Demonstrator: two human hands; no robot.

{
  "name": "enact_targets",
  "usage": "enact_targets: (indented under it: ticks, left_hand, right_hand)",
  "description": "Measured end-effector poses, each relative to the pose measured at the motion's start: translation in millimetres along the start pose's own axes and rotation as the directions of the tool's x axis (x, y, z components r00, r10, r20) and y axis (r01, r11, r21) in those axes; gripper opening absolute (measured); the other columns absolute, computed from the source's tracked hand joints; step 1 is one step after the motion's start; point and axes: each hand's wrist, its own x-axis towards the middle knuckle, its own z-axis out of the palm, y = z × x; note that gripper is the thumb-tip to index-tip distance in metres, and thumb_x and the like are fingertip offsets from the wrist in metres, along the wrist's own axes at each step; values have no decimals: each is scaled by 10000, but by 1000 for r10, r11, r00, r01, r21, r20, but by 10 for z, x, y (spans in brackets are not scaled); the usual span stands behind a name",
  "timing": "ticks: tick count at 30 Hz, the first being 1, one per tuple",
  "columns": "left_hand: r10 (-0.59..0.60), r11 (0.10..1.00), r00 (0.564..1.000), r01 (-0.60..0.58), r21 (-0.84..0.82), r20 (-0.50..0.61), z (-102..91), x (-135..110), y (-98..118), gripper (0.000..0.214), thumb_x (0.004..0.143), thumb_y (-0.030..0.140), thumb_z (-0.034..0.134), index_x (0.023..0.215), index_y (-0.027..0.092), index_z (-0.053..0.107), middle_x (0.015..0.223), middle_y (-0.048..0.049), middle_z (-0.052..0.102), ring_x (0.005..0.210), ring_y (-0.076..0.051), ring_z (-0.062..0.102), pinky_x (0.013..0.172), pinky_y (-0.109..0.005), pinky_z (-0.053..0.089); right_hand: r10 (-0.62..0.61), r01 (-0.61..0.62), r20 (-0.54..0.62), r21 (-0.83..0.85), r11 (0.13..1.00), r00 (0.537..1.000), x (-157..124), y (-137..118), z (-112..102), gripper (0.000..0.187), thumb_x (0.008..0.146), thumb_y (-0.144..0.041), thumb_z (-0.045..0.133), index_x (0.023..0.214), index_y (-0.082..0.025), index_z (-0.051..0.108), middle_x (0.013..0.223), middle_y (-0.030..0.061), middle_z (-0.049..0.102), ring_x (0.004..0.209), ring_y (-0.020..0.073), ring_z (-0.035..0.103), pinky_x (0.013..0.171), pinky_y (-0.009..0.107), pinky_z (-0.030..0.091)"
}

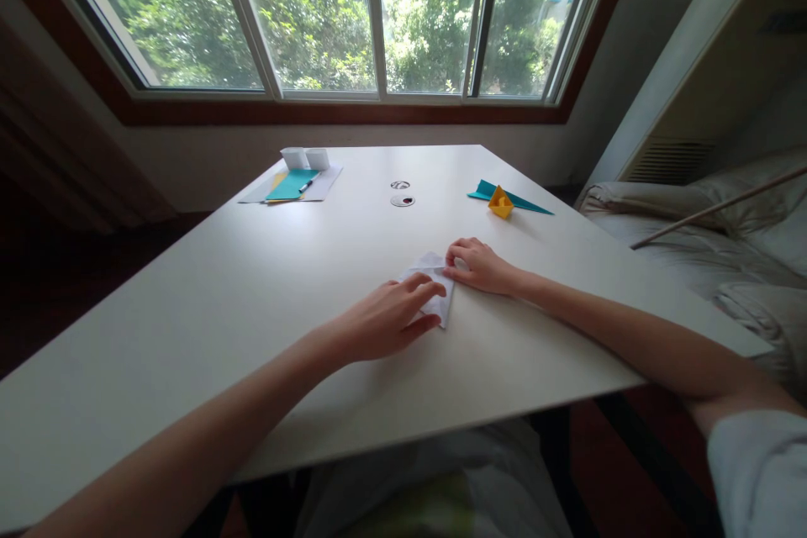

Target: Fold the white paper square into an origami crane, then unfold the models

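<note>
A small folded piece of white paper [436, 286] lies on the white table [239, 286], near the front middle. My left hand [387, 318] rests on its left part, fingers stretched and pressing it flat. On the paper's upper right edge sits my right hand [480, 265], its fingers curled and pressing down with the fingertips. Most of the paper is hidden under the two hands.
A teal folded paper shape [514, 198] and a small yellow folded figure [500, 203] lie at the back right. At the back left are paper sheets with a teal sheet [292, 184], a pen [306, 185] and two white cups [304, 158]. A bed [725, 227] stands on the right.
</note>
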Motion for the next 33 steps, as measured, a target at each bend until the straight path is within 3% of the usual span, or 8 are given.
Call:
enact_targets:
  ticks: [3, 7, 14, 19, 33]
  left_hand:
    - [127, 983, 992, -127, 132, 9, 73, 6, 29, 354, 895, 339, 395, 1233, 248, 447, 1378, -102, 374, 1046, -263, 532, 882, -417, 395]
    - [198, 965, 977, -209, 161, 80, 69, 5, 40, 343, 892, 321, 406, 1220, 248, 472, 1295, -70, 487, 1128, -261, 483, 917, -393, 370]
    - [190, 963, 977, -204, 178, 93, 39, 3, 42, 364, 875, 337, 431, 1227, 257, 474, 1281, -51, 503, 1137, -266, 469, 909, -383, 359]
    - [197, 960, 976, -211, 186, 92, 55, 8, 34, 382, 875, 369, 426, 1237, 255, 469, 1295, -59, 492, 1129, -267, 474, 906, -383, 358]
    - [170, 976, 981, -181, 125, 92, 9, 22, 61, 382, 840, 409, 491, 1197, 276, 509, 1293, -37, 498, 1145, -256, 471, 942, -368, 335]
  right_hand:
    - [10, -10, -12, -1, 1000, 1000, 7, 33, 7, 223, 817, -412, 503, 846, -201, 570, 1038, 76, 565, 999, 235, 483, 829, 380, 370]
    - [32, -32, -35, 8, 999, 999, 37, 105, 35, 213, 805, -403, 522, 873, -206, 564, 1063, 72, 567, 1017, 237, 484, 846, 384, 365]
    - [59, -60, -89, -4, 998, 994, 57, 127, 86, 171, 815, -357, 511, 850, -202, 575, 1005, 70, 586, 975, 226, 498, 843, 371, 364]
    - [9, -12, -181, -12, 1000, 983, 23, 72, 85, 147, 794, -336, 543, 857, -206, 568, 1020, 60, 578, 1002, 237, 473, 868, 387, 350]
    - [78, -78, -148, 7, 997, 986, 116, 32, 135, 292, 746, -494, 571, 768, -203, 589, 985, 60, 586, 957, 236, 488, 836, 376, 366]
